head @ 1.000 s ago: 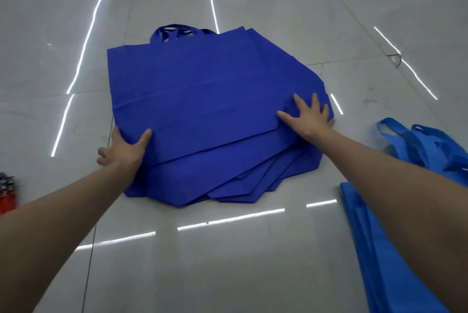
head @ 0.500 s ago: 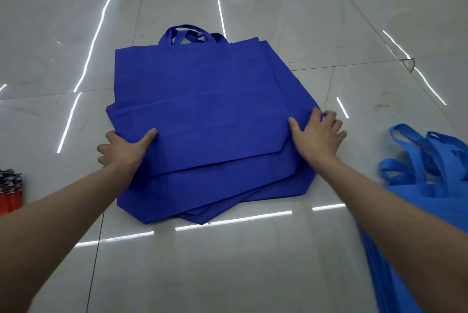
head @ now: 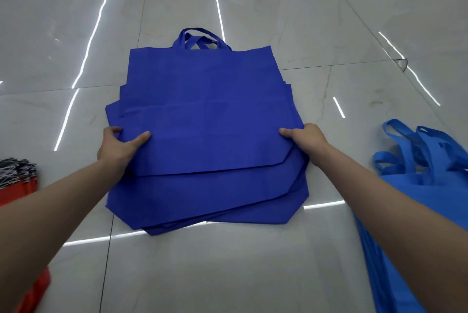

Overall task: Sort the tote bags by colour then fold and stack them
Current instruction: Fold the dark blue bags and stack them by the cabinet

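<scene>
Okay — my left hand [head: 118,147] and right hand [head: 307,141] grip the royal-blue fabric tote-bag stack [head: 210,110], thumbs on top.

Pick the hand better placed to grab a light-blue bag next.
Right, likely: the right hand grips the dark blue stack beside the light-blue bags; the left hand grips its opposite edge.

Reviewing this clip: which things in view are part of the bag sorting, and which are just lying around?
Job: dark blue tote stack, left hand, right hand, light blue totes, red bags.
Lying about: small clear fragment.
</scene>
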A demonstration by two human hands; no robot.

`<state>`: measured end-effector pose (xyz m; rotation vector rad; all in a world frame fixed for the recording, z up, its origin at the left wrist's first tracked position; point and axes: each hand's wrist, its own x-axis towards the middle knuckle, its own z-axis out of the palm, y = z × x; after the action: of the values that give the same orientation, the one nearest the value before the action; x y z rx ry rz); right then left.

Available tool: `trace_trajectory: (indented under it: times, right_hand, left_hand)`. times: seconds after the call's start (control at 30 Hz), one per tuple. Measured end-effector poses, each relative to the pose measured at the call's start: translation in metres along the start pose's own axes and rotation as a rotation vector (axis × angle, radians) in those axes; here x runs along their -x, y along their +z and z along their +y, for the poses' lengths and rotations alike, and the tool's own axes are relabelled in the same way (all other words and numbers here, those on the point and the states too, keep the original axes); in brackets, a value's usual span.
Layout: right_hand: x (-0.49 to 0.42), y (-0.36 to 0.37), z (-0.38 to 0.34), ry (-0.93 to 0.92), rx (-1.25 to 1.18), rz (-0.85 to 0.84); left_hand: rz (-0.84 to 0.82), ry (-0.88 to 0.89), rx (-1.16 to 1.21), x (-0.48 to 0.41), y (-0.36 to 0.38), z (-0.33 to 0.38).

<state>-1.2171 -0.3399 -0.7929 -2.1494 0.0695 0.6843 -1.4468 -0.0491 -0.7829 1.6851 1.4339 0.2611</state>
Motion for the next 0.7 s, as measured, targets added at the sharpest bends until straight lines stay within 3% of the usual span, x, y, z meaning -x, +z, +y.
trace_trajectory:
  times: [0.17,0.27,0.43,0.5,0.57,0.7]
  right_hand:
    - [0.047,0.002,0.024,0.044,-0.095,-0.043]
    - [0.077,-0.001,0.040,0.162,-0.143,-0.165]
    - [0.108,-0.016,0.052,0.316,0.060,-0.325]
    - [0.111,-0.020,0.053,0.250,0.158,-0.254]
    - [0.107,-0.020,0.048,0.154,0.047,-0.118]
    - [0.082,-0.010,0.035,0.208,-0.169,0.017]
  left_hand:
    - [-0.103,0.083,-0.078,0.012,-0.020,-0.025]
    - [-0.149,-0.012,-0.045,0.014,-0.036,-0.040]
    - [-0.328,-0.094,-0.073,0.027,-0.052,-0.071]
    - [-0.333,-0.070,-0.102,0.029,-0.052,-0.072]
    - [-0.296,-0.067,-0.095,0.024,-0.051,-0.069]
    - [-0.192,-0.111,0.195,0.006,-0.046,-0.050]
